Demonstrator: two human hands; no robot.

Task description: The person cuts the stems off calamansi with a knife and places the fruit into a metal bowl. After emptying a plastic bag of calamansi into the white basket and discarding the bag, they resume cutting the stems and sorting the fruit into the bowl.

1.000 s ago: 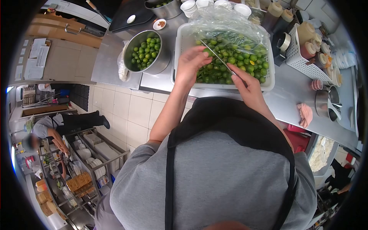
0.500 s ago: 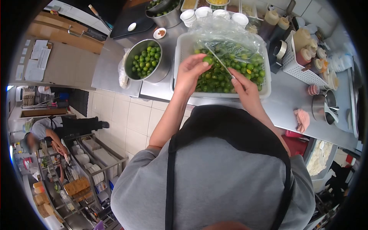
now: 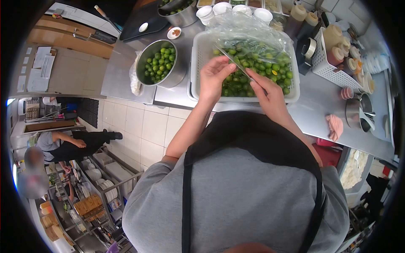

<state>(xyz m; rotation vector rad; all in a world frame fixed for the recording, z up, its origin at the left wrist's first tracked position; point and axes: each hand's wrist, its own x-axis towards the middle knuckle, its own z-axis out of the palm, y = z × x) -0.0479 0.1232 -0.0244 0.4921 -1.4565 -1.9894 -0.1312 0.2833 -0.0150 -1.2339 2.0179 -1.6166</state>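
Note:
My right hand (image 3: 270, 92) is closed around a knife (image 3: 234, 61), whose thin blade slants up and left over a white plastic basket (image 3: 196, 67). The basket holds many small green limes (image 3: 261, 67), one with a yellow spot, and clear plastic film (image 3: 249, 37) covers its far part. Above the basket's left side, my left hand (image 3: 214, 76) is closed, thumb and fingertips together close by the blade. Whatever lies between those fingers is hidden. Left of the basket, a tilted metal pot (image 3: 179, 69) contains more limes.
White cups (image 3: 205, 13) and a small dish (image 3: 174, 33) stand behind. Sauce bottles fill a white crate (image 3: 333, 63) on the right, near a pink cloth (image 3: 334, 127). Another person (image 3: 63, 143) stands at a shelved counter far left.
The knife has moved left and now crosses right by my left fingertips. The lime seen in my left fingers earlier no longer shows. The other person has turned and moved an arm.

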